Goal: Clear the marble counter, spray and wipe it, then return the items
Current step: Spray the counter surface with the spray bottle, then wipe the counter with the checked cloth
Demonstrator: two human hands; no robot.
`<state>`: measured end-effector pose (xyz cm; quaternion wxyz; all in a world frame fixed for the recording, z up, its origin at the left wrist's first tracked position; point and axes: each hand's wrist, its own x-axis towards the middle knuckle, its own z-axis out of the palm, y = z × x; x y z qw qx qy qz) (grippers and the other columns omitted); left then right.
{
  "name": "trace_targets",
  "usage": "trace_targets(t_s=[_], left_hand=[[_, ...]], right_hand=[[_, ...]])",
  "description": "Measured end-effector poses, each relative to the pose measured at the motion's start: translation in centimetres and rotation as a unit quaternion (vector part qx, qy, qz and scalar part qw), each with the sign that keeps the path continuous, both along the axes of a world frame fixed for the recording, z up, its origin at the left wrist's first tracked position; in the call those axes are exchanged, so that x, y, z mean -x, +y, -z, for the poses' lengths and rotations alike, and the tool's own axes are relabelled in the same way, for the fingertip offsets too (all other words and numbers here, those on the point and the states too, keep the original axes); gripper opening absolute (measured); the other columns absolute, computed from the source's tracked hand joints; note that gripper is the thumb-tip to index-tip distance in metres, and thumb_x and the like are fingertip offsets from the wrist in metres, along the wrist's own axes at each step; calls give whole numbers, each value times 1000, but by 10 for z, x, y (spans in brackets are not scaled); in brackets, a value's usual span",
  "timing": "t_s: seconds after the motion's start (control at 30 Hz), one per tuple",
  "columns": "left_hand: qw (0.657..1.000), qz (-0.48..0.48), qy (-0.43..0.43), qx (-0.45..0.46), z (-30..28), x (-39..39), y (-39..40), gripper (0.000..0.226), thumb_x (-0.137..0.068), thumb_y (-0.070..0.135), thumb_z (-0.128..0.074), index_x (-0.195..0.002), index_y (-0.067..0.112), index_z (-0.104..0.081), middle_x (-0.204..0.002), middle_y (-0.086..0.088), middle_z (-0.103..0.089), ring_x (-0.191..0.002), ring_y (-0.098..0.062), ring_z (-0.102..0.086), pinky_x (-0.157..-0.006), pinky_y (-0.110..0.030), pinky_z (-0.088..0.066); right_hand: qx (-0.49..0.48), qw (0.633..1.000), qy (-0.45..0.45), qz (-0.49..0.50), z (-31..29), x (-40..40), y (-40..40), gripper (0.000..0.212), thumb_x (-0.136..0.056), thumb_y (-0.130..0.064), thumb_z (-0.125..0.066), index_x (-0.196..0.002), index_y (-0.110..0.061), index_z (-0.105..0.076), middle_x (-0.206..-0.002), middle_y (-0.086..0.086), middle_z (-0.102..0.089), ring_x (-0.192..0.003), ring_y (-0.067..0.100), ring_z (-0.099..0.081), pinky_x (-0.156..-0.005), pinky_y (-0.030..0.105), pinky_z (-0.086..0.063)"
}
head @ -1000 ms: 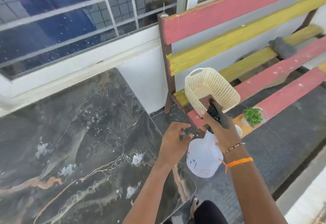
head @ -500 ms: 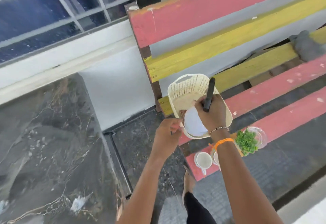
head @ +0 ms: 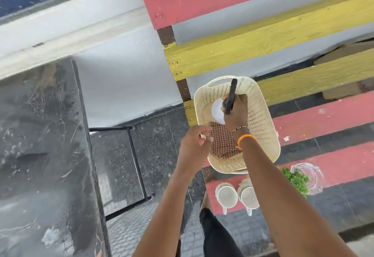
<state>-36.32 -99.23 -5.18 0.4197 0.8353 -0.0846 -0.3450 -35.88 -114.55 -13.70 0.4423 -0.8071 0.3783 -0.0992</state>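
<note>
Basket of cream perforated plastic standing on the red and yellow slats of the bench, near its left end, long axis running from the bench back toward the front edge. Inside it, spray bottle, white body low against the left wall, black trigger head uppermost, nozzle pointing away toward the yellow backrest slat, long axis roughly in line with the basket's. Right hand down inside the basket, grip closed around the bottle's black neck and trigger. Checked brown cloth lying flat on the basket floor at the near end, just beside the bottle. Left hand at the basket's near left rim, fingers curled loosely, holding nothing that shows; touching the rim or just clear of it, cannot tell. Two white mugs side by side on the front red slat, mouths up, handles toward the viewer, just in front of the basket. Small green plant in a clear glass dish to their right, under the right forearm. Marble worktop far left, dark and veined, wet-looking with pale patches, bare surface, right edge running straight toward the viewer. Between worktop edge and bench, an open strip of dark tiled floor, crossed only by a thin black metal frame.
</note>
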Motion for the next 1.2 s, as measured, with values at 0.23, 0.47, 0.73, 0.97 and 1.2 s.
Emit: trace_targets(t_s=[0.23, 0.47, 0.73, 0.97, 1.2], left_hand=[[1000, 1, 11, -7, 17, -4, -16, 26, -91, 15, -53, -116, 21, -58, -118, 7, -59, -90, 6, -54, -66, 4, -38], [1000, -4, 17, -10, 22, 1, -28, 28, -91, 15, -53, -118, 18, -59, -119, 8, -61, -94, 0, -54, -70, 0, -37], [1000, -6, 28, -3, 21, 1, -39, 27, -92, 18, -52, -119, 21, -58, -120, 11, -58, -89, 10, -51, -66, 0, -38], [999, -5, 43, -7, 23, 14, -26, 26, -93, 18, -51, -118, 20, -59, -122, 10, -59, -105, -6, -56, -86, -11, -41], [998, -32, 50, 13, 12, 26, 3, 27, -93, 18, -50, -117, 25, -58, -116, 10, -60, -105, -7, -56, -90, -21, -44]], right_hand=[[-1, 999, -5, -45, 24, 0, -14, 34, -80, 12, -50, -112, 0, -55, -115, 18, -45, -88, 21, -48, -79, 14, -38], [7, 999, -41, 4, 34, -5, -21, 37, -77, 17, -48, -110, 2, -54, -112, 20, -48, -82, 22, -50, -79, 33, -50], [-57, 986, 38, 152, 43, 28, -22, 54, -74, 13, -43, -125, -4, -44, -125, 14, -49, -104, 26, -50, -91, 32, -44], [-108, 918, 375, 74, 78, 47, -6, 55, -85, -12, -53, -134, -3, -31, -143, 17, -31, -132, 39, -26, -107, 46, -31], [-107, 941, 321, 15, 59, 60, -16, 24, -83, -22, -61, -98, -5, -53, -105, 14, -57, -99, 32, -57, -77, 34, -44]])
